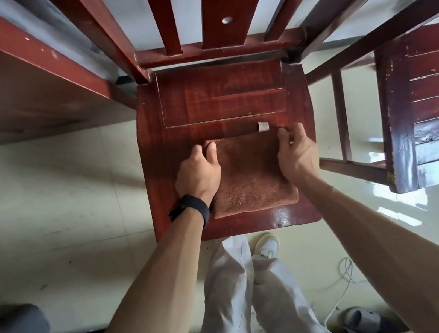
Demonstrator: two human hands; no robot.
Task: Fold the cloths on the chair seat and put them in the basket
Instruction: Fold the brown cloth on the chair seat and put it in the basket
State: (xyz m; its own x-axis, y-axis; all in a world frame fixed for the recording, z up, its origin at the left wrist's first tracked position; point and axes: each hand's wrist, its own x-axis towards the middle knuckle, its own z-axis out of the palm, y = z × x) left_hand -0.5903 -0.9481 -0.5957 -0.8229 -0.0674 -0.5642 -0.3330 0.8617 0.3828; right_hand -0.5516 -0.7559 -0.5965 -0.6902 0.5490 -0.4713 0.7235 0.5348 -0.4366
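Pinching the brown cloth (pixel 248 173) at its far corners — left hand (pixel 197 172) on the left one, right hand (pixel 298 153) on the right, both curled on the fabric. Folded flat on the front half of the chair seat (pixel 219 103), pale tag (pixel 263 126) at the far edge.

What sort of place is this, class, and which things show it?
Probably a lived-in room, perhaps a dormitory: a red wooden chair on a pale floor, grey slippers beside a white cable, and matching wooden furniture.
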